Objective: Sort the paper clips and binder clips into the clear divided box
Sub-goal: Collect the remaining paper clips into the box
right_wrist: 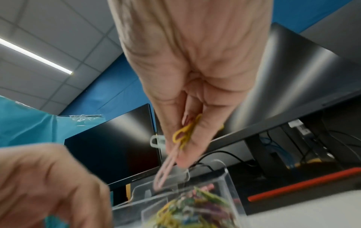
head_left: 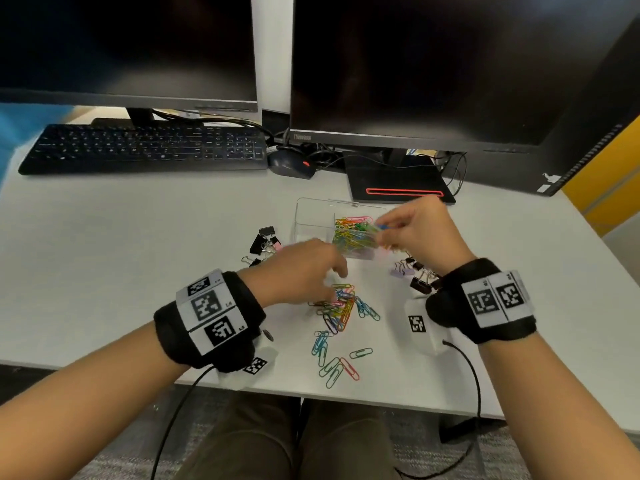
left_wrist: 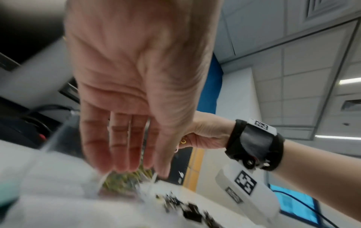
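two monitors, one keyboard

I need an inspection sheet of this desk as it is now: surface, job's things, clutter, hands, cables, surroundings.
Surface: white desk.
Job's things: clear box, one compartment holding paper clips; loose clips in front of it; binder clips on both sides of it.
Clutter: keyboard, mouse.
Hands: left hand open over the loose clips; right hand pinches clips above the box.
Cables: wrist leads, monitor cords.
Surroundings: two dark monitors.
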The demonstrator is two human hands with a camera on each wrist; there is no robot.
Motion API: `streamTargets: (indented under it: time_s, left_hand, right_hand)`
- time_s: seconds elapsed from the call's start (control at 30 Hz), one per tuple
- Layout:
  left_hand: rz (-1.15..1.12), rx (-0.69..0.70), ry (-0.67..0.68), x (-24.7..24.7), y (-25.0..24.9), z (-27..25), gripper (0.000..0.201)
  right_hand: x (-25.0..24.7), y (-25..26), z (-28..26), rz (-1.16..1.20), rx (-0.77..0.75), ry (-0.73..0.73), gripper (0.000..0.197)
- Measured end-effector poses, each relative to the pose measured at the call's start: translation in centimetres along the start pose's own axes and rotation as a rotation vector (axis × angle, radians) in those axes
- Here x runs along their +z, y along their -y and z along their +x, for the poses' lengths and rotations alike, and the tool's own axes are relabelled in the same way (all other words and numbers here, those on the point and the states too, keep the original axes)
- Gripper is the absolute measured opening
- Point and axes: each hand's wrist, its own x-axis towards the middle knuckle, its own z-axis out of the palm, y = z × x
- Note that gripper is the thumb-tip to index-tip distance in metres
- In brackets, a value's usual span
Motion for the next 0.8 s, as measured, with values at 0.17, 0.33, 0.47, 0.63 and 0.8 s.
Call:
streamTargets:
  time_s: [0.17,0.33,0.47,0.63,0.8]
  left_hand:
    - [-0.163,-0.119,-0.327,-3.3,1.5,0.6,0.02]
    - [-0.23,-0.176,-0.404,-4.4,3.1,0.7,0.016]
    - [-0.223,-0.185,-0.407,-4.3,3.7,0.5,0.016]
    - [-0.161,-0.221,-0.415,-3.9,3.9,1.0,0.024]
    - [0.018,-0.283,-0.338,-3.7,3.9,1.5,0.076]
  right_hand:
    - [0.4,1.9,2.9,0.06,-0.167,-0.166,0.02]
    - [2.9,1.0,3.5,0.014,-0.233,-0.195,0.017]
    - [3.3,-0.3,2.9,0.034,-0.207,-0.185,0.012]
    - [3.0,-1.2,2.4,-0.028,-0.23,-0.146,0.018]
    - [2.3,-1.4,2.1,-0.092,-0.259,-0.135,0.024]
